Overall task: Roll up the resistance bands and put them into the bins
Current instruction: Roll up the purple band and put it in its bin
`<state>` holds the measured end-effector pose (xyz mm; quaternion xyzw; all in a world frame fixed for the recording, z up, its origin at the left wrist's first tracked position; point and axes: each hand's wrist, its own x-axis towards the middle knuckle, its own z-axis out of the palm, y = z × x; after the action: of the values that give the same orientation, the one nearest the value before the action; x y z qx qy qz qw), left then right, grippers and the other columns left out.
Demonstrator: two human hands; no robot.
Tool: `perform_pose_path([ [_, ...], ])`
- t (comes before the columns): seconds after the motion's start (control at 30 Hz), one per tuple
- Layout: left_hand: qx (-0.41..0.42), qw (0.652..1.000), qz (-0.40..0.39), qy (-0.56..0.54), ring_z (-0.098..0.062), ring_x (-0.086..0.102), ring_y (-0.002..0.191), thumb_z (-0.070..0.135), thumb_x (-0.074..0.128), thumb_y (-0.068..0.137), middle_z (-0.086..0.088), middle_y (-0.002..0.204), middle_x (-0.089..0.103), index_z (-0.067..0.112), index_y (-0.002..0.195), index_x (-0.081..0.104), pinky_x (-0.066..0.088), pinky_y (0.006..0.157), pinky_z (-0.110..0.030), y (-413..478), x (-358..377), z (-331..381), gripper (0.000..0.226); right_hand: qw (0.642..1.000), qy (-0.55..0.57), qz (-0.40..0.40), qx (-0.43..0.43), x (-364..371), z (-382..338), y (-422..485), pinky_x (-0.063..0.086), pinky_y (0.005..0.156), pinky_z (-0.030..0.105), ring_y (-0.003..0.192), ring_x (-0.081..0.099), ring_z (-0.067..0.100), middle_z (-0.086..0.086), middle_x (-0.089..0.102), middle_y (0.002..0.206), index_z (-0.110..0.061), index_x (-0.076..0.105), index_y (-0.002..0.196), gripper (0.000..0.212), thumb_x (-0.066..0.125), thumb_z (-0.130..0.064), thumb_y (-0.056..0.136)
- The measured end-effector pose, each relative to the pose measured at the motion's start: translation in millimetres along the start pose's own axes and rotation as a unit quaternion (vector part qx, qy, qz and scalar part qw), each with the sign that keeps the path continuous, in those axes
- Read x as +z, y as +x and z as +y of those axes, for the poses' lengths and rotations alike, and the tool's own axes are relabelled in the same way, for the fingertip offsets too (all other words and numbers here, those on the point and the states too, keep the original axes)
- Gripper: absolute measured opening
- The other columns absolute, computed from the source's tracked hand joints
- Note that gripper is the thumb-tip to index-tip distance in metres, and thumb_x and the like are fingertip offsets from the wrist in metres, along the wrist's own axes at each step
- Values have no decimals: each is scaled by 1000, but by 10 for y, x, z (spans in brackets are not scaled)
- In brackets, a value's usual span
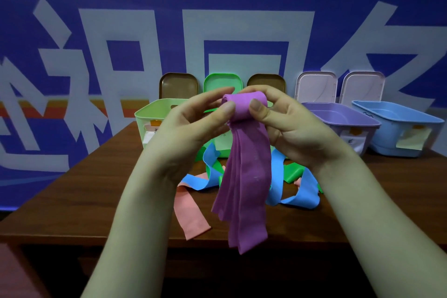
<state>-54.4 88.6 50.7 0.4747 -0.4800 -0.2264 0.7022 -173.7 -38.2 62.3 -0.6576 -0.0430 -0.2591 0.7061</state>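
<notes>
While both hands are raised above the table point(96, 176), the left hand point(193, 123) and right hand point(287, 128) pinch the rolled top of the purple band point(244, 176), whose loose tail hangs down. Blue point(275, 176), pink point(188, 213) and green point(292, 172) bands lie on the table before the green point(145, 123), purple point(348, 118) and blue point(399, 116) bins.

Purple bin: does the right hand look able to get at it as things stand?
Probably yes. The purple bin sits open on the table just right of the right hand, with nothing between them. That hand is busy, though: it pinches the purple band, whose tail hangs unrolled.
</notes>
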Motion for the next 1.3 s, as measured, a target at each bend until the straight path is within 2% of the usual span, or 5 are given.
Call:
perform_pose_path([
  [0.27, -29, 996, -6, -88, -18, 62, 88, 13, 69, 71, -12, 110, 64, 14, 114, 65, 55, 70, -24, 103, 4, -102, 44, 999, -6, -45, 6, 36, -21, -34, 52, 91, 34, 101, 62, 19, 9, 63, 110, -9, 51, 118, 37, 47, -25, 85],
  [0.5, -29, 992, 19, -117, -18, 60, 95, 17, 71, 79, -4, 102, 70, 13, 110, 67, 50, 83, -29, 93, 3, -179, 32, 999, -31, -41, -13, 23, 81, -1, 52, 88, 35, 101, 57, 24, 7, 60, 106, -12, 47, 116, 38, 49, -26, 81],
  [0.83, -42, 994, 51, 88, -7, 67, 80, 61, 47, 74, 8, 88, 71, 29, 93, 69, 57, 68, -20, 3, 45, 2, 43, 989, -111, 2, -94, -15, 156, 64, 54, 79, 25, 88, 61, 13, 1, 64, 95, -19, 50, 111, 40, 66, -9, 75],
  [1.03, -27, 986, 23, 162, -14, 69, 93, 56, 53, 75, -8, 105, 70, 31, 126, 59, 60, 73, -28, -3, 14, -8, 57, 991, -95, 40, -87, 9, 187, 67, 56, 80, 25, 85, 67, 11, -2, 70, 90, -10, 48, 110, 52, 70, 0, 64],
  [1.3, 19, 988, 39, 146, -1, 69, 77, 52, 52, 77, 15, 84, 72, 36, 105, 66, 54, 62, -16, -20, 66, 27, 35, 984, -103, 43, -136, 45, 222, 58, 56, 76, 25, 84, 68, 13, -3, 72, 87, -13, 55, 99, 49, 72, 8, 58],
])
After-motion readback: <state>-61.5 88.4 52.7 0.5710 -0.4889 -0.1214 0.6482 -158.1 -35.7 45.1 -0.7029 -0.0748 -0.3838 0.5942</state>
